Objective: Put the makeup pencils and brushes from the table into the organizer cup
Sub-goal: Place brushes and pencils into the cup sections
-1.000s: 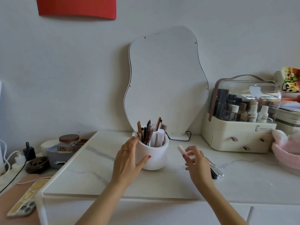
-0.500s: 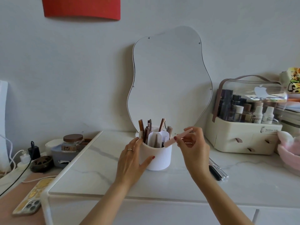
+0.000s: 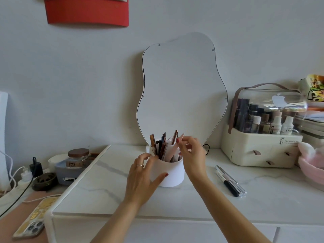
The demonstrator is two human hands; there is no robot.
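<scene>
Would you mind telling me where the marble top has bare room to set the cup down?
Bare marble lies between the table's left edge and the organizer cup, along the front edge below both hands, and right of the pencils toward the front. It is crowded at the back right, by the cosmetics case.

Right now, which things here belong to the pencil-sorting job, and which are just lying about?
Job: organizer cup; pink pencil going in; pencils on the table; left hand; right hand.

Lying about: mirror; cosmetics case; jar; phone; charger.
</scene>
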